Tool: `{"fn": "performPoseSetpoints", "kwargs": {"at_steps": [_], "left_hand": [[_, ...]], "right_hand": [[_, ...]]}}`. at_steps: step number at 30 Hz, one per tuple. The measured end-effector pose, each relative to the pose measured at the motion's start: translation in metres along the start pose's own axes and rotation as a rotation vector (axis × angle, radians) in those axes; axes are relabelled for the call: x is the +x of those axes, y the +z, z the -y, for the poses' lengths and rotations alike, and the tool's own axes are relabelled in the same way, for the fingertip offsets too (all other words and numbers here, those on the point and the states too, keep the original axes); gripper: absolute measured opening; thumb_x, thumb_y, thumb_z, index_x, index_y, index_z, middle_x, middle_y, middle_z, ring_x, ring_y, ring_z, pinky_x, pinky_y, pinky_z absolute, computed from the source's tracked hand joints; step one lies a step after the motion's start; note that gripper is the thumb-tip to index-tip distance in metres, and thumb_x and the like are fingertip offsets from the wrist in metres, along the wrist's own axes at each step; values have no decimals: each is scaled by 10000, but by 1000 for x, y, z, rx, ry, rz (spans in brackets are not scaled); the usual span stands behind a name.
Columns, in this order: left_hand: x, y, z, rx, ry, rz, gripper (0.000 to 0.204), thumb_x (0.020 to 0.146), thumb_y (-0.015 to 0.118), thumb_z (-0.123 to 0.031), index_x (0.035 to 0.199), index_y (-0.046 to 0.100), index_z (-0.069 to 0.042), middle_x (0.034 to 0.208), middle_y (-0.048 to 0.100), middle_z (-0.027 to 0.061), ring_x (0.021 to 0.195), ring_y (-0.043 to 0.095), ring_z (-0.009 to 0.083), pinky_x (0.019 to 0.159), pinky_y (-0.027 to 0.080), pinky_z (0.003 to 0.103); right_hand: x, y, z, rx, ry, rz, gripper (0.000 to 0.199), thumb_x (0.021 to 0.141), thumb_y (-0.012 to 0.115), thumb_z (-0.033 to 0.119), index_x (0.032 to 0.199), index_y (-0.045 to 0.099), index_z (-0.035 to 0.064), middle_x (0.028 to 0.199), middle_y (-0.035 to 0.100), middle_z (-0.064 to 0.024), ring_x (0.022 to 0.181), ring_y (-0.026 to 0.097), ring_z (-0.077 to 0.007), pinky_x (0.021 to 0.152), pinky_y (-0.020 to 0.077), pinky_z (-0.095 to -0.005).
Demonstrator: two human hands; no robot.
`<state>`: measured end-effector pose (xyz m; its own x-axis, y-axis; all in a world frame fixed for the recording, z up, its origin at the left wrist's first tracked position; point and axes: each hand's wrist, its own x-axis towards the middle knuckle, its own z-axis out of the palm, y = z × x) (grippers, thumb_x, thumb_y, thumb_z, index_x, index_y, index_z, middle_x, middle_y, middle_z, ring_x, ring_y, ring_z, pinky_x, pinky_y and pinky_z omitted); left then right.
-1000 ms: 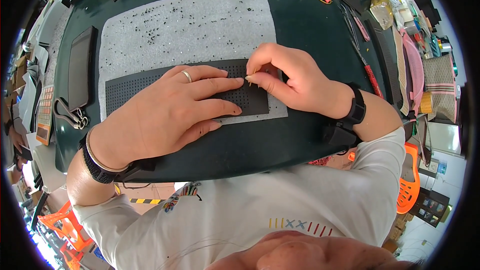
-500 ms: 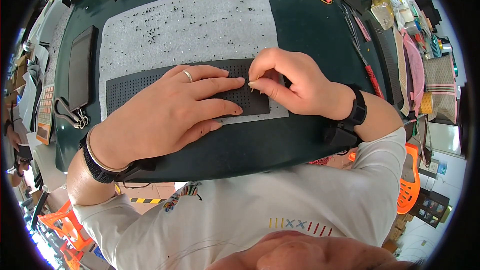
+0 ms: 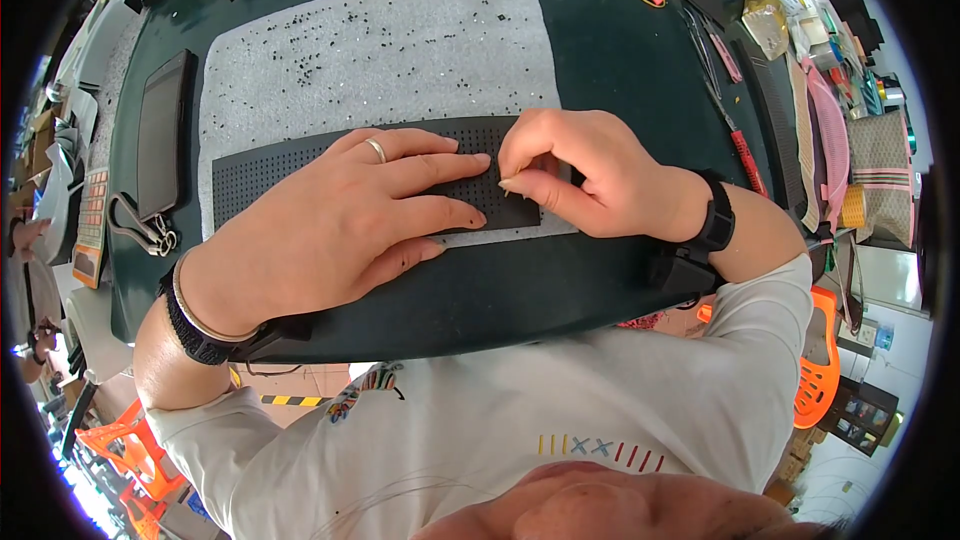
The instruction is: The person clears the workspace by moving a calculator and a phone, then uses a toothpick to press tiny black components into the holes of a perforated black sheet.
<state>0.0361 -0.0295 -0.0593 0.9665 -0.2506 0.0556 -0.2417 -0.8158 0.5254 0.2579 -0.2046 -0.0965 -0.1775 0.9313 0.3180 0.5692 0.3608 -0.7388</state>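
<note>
Black perforated strip lies across the middle of the frame on a grey-white foam sheet, and I can see only parts of it: my left hand covers its centre, palm flat, fingers spread and pressing down, holding nothing. My right hand hides the strip's right end. Its thumb and forefinger are pinched nearly closed on something tiny at the strip's surface; I cannot make out what it is.

Small black specks scattered over the upper part of the foam sheet are too fine to identify.

Foam sheet sits on a dark green desk, whose near edge curves along just below both wrists. Bare green surface shows to the upper right of the right hand before a row of tools along the right edge. At the left, a flat black case lies beside the sheet.

Strip's long axis runs left to right, its left end tilted slightly lower in the frame.
</note>
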Motion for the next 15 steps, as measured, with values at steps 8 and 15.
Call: {"fn": "performPoseSetpoints", "kwargs": {"at_steps": [8,15], "left_hand": [[1,1,0,17,13,-24,361,887,734,-109,1245,689,-109,1437,587,104,1331,526,337,1107,446,462],[1,0,0,3,2,3,413,872,734,-88,1279,680,-129,1476,564,96,1354,500,344,1123,425,475]], "right_hand": [[0,0,-4,-53,-128,29,196,919,709,-20,1064,604,60,970,706,-87,708,675,-208,615,520,-290],[-2,2,-2,27,-87,5,181,911,721,-18,1037,621,66,969,706,-90,714,673,-217,618,519,-294]]}}
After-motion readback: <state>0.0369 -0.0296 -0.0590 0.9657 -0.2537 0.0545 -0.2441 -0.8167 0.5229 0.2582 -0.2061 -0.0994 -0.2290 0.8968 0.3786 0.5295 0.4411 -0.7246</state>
